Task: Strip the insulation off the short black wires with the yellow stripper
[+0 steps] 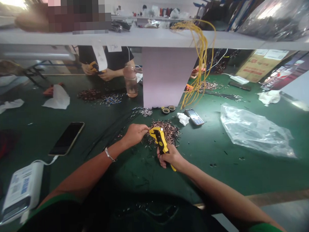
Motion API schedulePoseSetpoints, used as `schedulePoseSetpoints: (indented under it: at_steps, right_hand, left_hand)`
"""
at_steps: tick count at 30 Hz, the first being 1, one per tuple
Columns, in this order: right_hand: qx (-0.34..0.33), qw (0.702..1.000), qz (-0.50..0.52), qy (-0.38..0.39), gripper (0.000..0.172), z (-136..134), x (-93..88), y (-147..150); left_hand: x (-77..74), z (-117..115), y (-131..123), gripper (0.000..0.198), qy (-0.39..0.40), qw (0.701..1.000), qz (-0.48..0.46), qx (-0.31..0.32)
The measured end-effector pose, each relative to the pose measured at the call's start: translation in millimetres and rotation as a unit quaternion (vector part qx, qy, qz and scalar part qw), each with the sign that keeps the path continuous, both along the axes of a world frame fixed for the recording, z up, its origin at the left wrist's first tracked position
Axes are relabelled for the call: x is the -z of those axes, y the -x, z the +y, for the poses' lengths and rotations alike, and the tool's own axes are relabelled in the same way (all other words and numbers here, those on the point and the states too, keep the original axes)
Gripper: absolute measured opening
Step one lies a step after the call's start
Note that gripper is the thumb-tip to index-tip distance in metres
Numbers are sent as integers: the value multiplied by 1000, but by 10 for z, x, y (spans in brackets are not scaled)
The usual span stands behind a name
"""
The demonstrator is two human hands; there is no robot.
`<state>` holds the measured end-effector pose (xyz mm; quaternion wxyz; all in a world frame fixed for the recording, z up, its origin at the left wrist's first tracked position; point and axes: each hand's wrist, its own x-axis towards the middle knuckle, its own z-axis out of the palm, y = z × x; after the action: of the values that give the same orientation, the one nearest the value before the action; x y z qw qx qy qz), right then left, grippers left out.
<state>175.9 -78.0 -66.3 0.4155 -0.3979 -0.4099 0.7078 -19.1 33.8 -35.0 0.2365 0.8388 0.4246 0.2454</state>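
My right hand (171, 155) is wrapped round the handle of a yellow and black wire stripper (160, 139), its head pointing up and to the left. My left hand (136, 133) is closed in a pinch just left of the tool's jaws; what its fingertips hold is too small to make out. Beneath and behind the tool lies a pile of short copper-coloured and black wire bits (171, 127). Long dark wires (109, 126) lie on the green table (207, 175) to the left of the pile.
Behind the pile are two tape rolls (165, 110), crumpled tissue (183, 118) and a keypad phone (194, 117). A plastic bag (256, 130) lies right; a smartphone (66, 138) and white power bank (24, 188) left. Yellow wires (199, 57) hang from the shelf (157, 38). A person works opposite.
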Motion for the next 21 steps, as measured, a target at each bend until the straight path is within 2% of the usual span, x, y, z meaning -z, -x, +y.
schedulePoseSetpoints:
  at_steps: [11,21]
  right_hand:
    - [-36,999,36,9,20,21,43,-68]
    - [-9,998,68,13,19,-23,119,-95]
  left_hand:
    - [52,25,-69,19,30,999,-4,-11]
    - [6,-82,-38,19,6,1000,6,-3]
